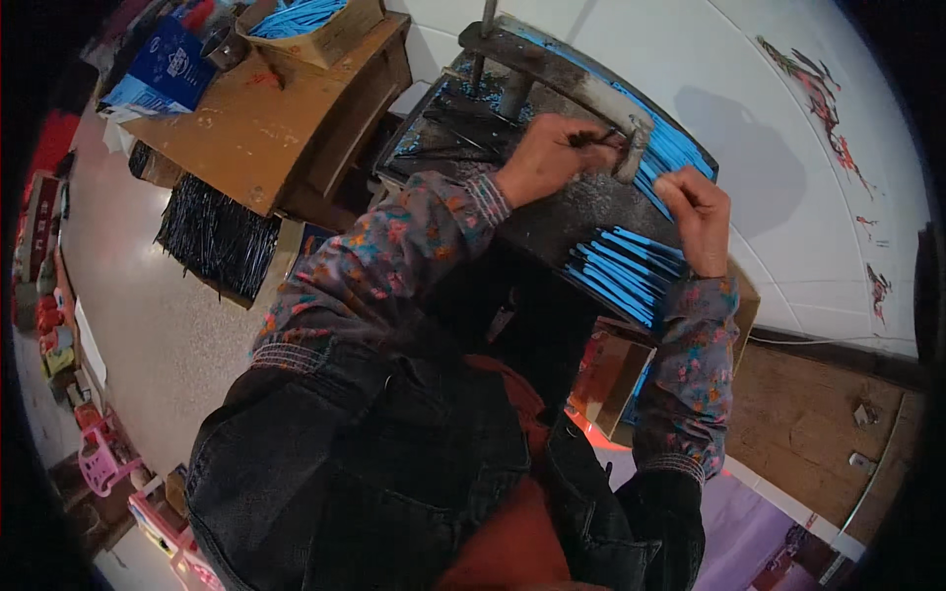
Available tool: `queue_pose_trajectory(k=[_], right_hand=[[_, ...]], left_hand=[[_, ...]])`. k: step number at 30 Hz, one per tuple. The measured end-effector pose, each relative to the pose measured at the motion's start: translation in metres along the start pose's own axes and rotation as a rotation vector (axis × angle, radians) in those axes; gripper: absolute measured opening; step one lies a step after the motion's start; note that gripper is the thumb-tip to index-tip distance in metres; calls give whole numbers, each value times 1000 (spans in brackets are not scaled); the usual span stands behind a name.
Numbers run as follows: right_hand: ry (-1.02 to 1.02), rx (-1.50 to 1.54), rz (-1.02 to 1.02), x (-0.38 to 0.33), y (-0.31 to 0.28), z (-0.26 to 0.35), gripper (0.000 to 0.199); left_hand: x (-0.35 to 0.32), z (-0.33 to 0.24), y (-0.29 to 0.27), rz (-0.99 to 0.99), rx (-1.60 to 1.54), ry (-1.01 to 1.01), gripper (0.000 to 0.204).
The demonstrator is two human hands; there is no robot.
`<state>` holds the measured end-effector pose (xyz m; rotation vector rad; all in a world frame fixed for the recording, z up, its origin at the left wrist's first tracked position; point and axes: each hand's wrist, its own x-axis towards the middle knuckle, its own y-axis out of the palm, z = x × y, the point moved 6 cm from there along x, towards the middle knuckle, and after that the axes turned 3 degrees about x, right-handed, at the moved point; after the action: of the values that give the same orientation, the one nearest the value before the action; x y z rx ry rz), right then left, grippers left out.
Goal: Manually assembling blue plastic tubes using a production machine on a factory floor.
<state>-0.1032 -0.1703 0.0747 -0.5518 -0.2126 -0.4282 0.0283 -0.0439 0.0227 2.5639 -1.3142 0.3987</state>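
My left hand [547, 158] pinches a small bundle of thin black sticks [589, 139] against the end of a grey metal press arm [567, 74] on a dark worktable [552, 212]. My right hand [698, 215] rests just right of it, fingers bent on the edge of a row of blue strips [670, 148]; whether it grips them I cannot tell. A second pile of blue strips [621, 271] lies below that hand, at the table's near edge. Both forearms wear floral sleeves.
A brown wooden table [261, 123] stands at the left with a cardboard box of blue strips [310, 25] on it. A bunch of black sticks [217, 241] hangs at its near edge. A white wall [788, 128] is at the right, and an open cardboard box [611, 379] sits below the worktable.
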Motion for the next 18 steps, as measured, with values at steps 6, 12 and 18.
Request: queue_pose_trajectory(k=[6, 12, 18], right_hand=[[-13, -444, 299, -21, 17, -34, 5], [-160, -682, 161, -7, 27, -48, 10], [-188, -704, 194, 0, 29, -46, 9]], left_hand=[[0, 4, 0, 80, -62, -41, 12], [-1, -7, -1, 124, -76, 33, 12], [-1, -7, -2, 103, -75, 84, 11]])
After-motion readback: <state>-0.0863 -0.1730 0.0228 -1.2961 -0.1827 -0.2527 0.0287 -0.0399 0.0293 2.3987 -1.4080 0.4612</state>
